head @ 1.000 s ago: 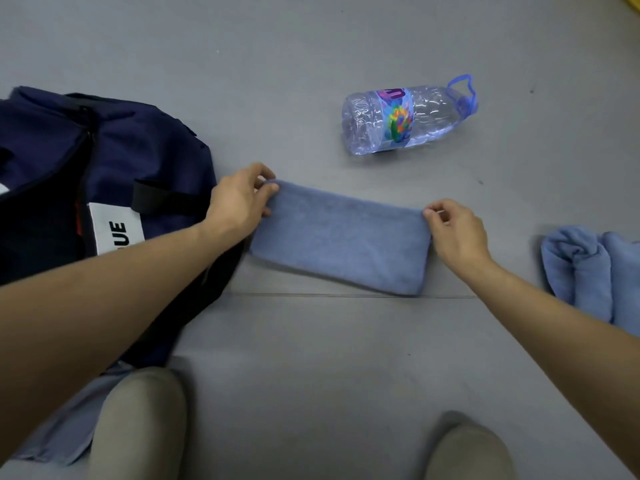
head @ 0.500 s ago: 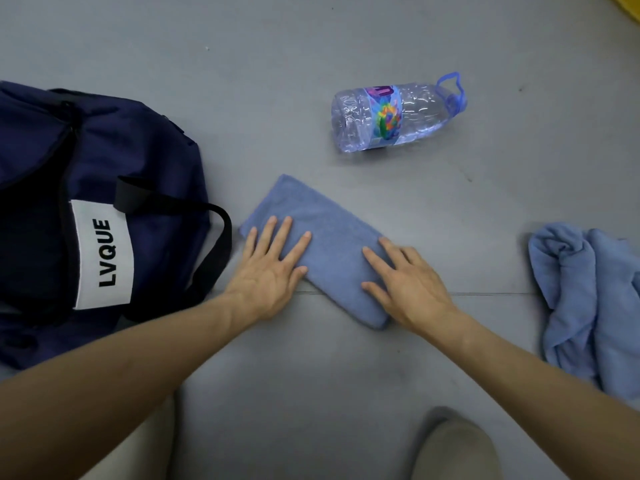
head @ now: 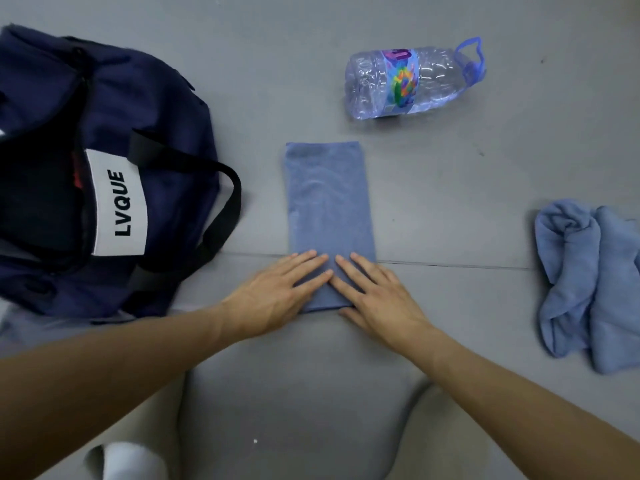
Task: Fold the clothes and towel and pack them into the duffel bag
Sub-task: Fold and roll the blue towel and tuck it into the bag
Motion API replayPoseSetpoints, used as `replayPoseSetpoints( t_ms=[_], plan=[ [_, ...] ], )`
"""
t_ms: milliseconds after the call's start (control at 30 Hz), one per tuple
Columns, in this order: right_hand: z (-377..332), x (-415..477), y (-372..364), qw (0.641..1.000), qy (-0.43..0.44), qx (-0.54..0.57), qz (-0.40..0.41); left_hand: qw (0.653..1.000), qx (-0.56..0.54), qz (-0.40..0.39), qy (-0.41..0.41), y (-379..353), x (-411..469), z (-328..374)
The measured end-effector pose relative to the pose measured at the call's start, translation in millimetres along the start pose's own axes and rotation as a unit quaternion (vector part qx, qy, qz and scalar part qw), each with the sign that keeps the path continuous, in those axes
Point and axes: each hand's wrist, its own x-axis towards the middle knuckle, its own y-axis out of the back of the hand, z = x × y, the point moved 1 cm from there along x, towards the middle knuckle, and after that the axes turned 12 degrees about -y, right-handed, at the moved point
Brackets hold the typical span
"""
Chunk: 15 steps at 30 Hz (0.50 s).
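A folded blue towel [head: 327,206] lies as a narrow strip on the grey floor, running away from me. My left hand [head: 273,296] and my right hand [head: 377,299] press flat on its near end, fingers straight, fingertips almost meeting. The navy duffel bag [head: 114,109] with a white LVQUE label [head: 119,202] sits at the left, its top open and dark inside. A crumpled blue cloth [head: 588,282] lies at the right edge.
A clear plastic water bottle [head: 412,83] with a blue handle lies on its side beyond the towel. The bag's black strap [head: 225,206] loops toward the towel. My knees fill the bottom of the view, with a pale garment [head: 10,320] under the bag's near edge.
The towel has turned from lying crosswise to pointing away from me. Both hands went from pinching its ends to pressing flat, and now sit together on its near end.
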Motion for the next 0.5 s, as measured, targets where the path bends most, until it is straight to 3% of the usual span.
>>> replayPoseSetpoints(
  t_ms=[133,300,400,500],
  plan=[
    [4,7,-2,0.998,-0.003,0.013,0.061,0.998,0.029,-0.048,-0.035,0,-10,-13],
    [0,27,10,0.985,-0.049,0.091,0.135,0.998,0.006,-0.057,-0.013,15,5,-30],
    [-7,39,20,0.979,-0.089,0.16,0.092,0.998,-0.003,-0.055,0.009,24,11,-30],
    [-11,42,27,0.966,-0.128,0.221,0.044,0.999,-0.015,0.031,0.031,25,15,-25]
  ],
)
